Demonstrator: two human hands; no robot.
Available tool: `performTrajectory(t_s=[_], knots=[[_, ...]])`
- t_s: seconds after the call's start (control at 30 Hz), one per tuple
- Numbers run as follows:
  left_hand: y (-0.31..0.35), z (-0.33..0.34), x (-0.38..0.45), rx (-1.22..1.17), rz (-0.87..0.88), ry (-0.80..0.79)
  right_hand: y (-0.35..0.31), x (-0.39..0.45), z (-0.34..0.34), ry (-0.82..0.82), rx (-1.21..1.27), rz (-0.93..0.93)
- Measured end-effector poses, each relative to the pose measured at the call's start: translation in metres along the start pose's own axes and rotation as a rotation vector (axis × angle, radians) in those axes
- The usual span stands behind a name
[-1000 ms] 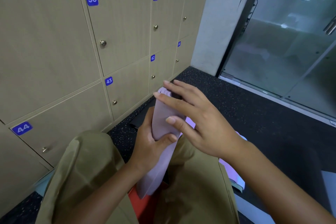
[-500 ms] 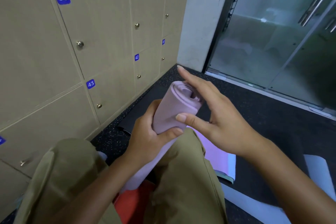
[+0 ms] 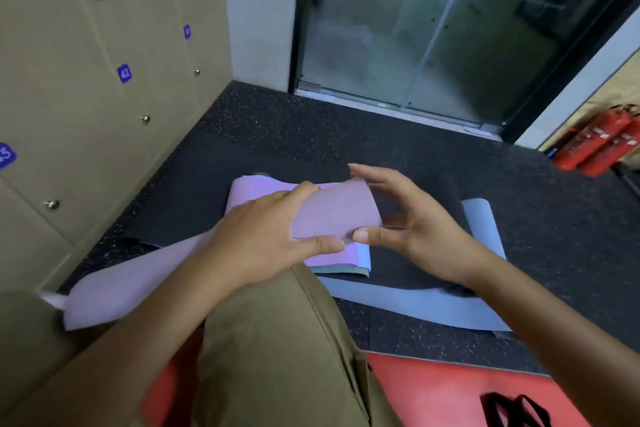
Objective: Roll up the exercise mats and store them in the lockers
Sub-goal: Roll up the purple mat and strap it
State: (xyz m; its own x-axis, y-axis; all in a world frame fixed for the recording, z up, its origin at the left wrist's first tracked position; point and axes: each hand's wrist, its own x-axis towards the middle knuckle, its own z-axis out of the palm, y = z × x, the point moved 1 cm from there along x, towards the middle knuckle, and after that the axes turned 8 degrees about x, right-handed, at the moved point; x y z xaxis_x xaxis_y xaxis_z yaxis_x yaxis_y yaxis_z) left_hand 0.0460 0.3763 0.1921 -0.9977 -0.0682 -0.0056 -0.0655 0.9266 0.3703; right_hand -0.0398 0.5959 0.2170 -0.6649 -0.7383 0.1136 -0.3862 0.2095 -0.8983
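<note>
Speckled black floor (image 3: 571, 236) between lockers (image 3: 86, 97), glass doors (image 3: 415, 28)

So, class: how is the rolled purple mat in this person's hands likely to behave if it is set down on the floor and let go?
The purple mat probably springs open: both the left hand and right hand hold its end. It looks floppy, the roll sagging towards the knee. Being a tube, it may roll.

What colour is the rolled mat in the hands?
Light purple: the rolled mat, best seen in the head view.
</note>
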Motion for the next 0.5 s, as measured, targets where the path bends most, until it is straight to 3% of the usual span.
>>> performTrajectory(t_s=[0.27, 0.5], knots=[[0.02, 0.035, 0.006, 0.436, 0.212, -0.023, 0.051, -0.054, -0.014, -0.024, -0.045, 0.257], [0.029, 0.05, 0.011, 0.542, 0.353, -0.001, 0.103, -0.129, -0.049, -0.047, -0.264, 0.664]])
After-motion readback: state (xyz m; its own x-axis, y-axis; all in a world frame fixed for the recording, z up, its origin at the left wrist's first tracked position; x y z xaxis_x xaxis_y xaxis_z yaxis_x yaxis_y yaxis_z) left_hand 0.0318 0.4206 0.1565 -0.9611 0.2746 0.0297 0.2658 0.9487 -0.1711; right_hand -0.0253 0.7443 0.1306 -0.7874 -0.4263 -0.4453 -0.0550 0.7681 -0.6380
